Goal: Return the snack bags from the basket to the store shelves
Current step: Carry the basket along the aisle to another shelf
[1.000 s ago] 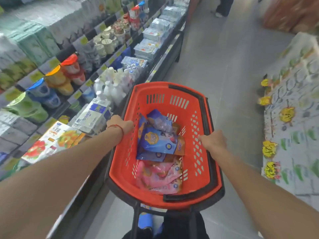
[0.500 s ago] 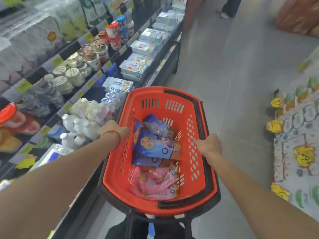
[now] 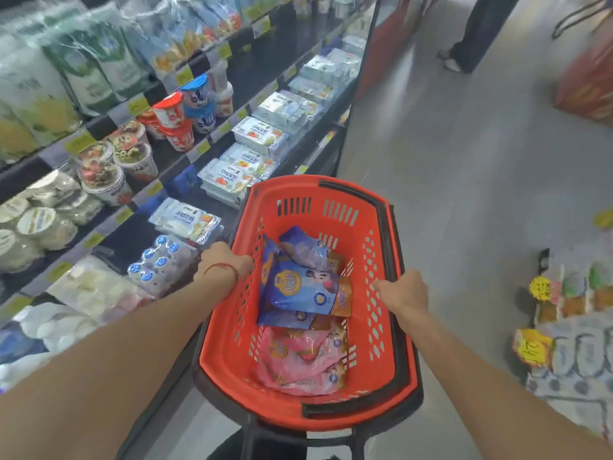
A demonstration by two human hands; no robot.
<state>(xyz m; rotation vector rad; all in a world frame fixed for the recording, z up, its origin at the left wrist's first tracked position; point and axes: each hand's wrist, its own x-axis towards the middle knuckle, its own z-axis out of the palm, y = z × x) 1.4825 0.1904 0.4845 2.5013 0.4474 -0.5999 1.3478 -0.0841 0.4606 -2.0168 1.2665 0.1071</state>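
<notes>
Both hands grip the basket rims. Our left hand (image 3: 223,264), with a red thread at the wrist, is closed over the left rim of the red basket (image 3: 335,194); our right hand (image 3: 403,290) is closed over the right rim beside the black handle (image 3: 388,247) folded along that side. Neither hand holds a bag.

Contents: blue snack bags (image 3: 306,287) lie stacked in the middle of the basket floor, and pink snack bags (image 3: 298,360) lie at the near end, partly tucked under the blue ones. All bags are in the basket; none has been shelved.

Change since a second ago: the shelf goods on our left have slid toward us. The coloured tubs and white bottles that sat beside the left hand are gone from that spot; small blue-capped bottles (image 3: 159,260) and white multipacks (image 3: 185,220) now sit just left of the basket, with lidded cups (image 3: 109,174) on the shelf (image 3: 205,149) above. Bag positions look unchanged. We read this as the basket being pushed down the aisle, far end first.

Judgement: we are in transit, hunting the snack section. The goods alongside look like chilled dairy, not a match for our bags. Another person's legs (image 3: 471,31) stand far down the aisle, so the route may need a small steer.
</notes>
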